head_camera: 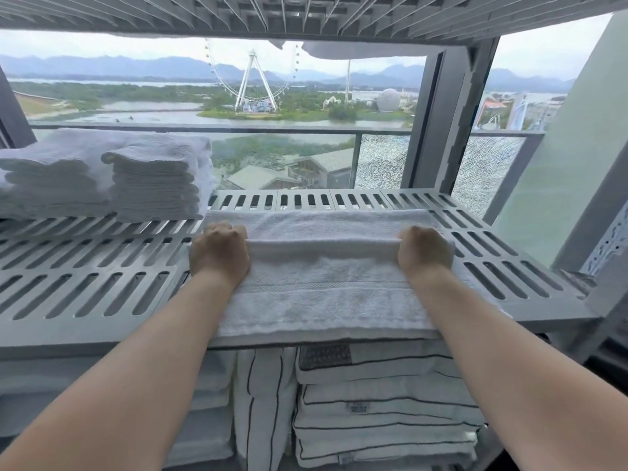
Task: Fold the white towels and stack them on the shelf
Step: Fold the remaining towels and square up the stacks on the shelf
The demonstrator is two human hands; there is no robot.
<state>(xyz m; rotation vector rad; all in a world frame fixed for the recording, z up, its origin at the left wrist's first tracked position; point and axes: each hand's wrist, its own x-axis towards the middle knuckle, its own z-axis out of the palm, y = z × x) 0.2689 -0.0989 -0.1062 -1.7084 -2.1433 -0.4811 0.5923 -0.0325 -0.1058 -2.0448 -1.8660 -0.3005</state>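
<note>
- White towel (323,283) lies flat on the slatted shelf (102,287), mid-fold.
- Left hand (219,254) and right hand (424,253) each pinch its raised fold, fingers curled.
- Next, likely: carry the fold over evenly, then move it to the stack (112,175).

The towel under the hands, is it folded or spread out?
Mid-fold. The left hand and right hand each grip a raised crease across the towel, while its near half lies flat on the slatted shelf.
</note>
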